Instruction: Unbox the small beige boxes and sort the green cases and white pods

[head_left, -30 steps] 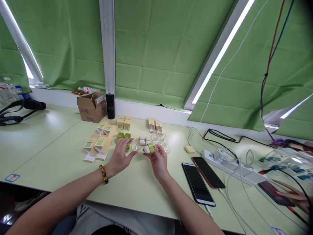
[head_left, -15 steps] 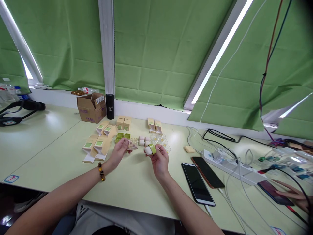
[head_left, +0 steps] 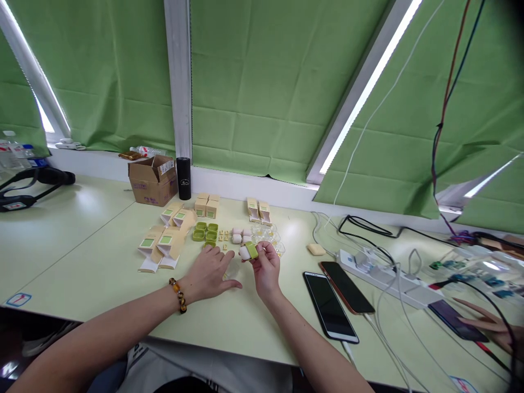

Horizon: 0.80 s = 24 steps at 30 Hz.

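Note:
My right hand [head_left: 265, 267] is closed on a small white case with a green band [head_left: 248, 251], held just above the pale green table [head_left: 82, 256]. My left hand [head_left: 210, 271] rests low on the table beside it, fingers spread over a clear plastic piece [head_left: 231, 269] that is mostly hidden under them. Behind the hands lie green trays [head_left: 205, 232], white cases [head_left: 240, 235] and clear plastic shells [head_left: 268, 236]. Small tan cartons [head_left: 166, 240] lie to the left.
A brown cardboard box [head_left: 152, 179] and a black cylinder [head_left: 184, 178] stand at the back. Two phones [head_left: 339, 300] lie to the right, by a power strip [head_left: 385, 275] and tangled cables. Another person's hand [head_left: 493, 326] rests on a phone at far right. A headset [head_left: 28, 188] lies far left.
My left hand came down from holding the clear piece in the air and now lies flat on the table over it. My right hand kept its case almost still.

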### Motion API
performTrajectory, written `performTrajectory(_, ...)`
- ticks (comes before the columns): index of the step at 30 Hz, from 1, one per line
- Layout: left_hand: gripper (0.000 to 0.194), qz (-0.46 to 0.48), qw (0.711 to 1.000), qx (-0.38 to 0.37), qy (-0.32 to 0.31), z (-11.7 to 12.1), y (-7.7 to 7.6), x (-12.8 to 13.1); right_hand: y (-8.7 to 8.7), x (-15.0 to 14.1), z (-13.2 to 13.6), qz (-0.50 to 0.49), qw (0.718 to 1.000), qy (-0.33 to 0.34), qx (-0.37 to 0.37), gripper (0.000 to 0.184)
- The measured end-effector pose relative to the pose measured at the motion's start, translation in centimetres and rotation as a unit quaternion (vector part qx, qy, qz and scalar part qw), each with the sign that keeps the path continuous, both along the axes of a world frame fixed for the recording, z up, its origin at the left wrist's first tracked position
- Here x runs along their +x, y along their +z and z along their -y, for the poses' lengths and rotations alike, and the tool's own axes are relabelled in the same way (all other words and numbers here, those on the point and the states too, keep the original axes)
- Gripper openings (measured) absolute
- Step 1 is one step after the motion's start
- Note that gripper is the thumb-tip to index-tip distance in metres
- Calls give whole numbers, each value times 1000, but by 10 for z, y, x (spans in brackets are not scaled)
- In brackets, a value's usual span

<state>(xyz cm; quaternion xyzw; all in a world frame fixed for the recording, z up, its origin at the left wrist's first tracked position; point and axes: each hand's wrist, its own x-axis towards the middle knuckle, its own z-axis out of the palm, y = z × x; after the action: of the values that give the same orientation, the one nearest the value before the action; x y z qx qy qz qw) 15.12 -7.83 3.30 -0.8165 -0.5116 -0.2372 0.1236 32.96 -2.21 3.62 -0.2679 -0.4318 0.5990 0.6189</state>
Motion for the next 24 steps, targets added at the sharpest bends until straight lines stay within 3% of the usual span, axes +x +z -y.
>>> performTrajectory(6, 69, 134, 989, 39, -44, 1, 12, -12, 0, -4, 4, 53, 998, 43, 14, 40)
performTrajectory(13, 53, 195, 970, -23, -144, 0, 17, -16, 2, -10, 13, 128, 988, 64, 54, 37)
performTrajectory(17, 43, 334, 936, -4, -113, -6, 12, -18, 6, -5, 15, 181, 976, 47, 115, 33)
performTrajectory(19, 42, 417, 907, 5, -64, -10, 11, -21, 8, 0, 17, 268, 941, -13, 207, 25)
performTrajectory(20, 42, 451, 892, 6, -42, -12, 10, -22, 9, 2, 19, 324, 908, -42, 263, 21)
performTrajectory(24, 45, 531, 847, -4, -7, -17, 11, -26, 11, 2, 30, 514, 742, -50, 427, 27)
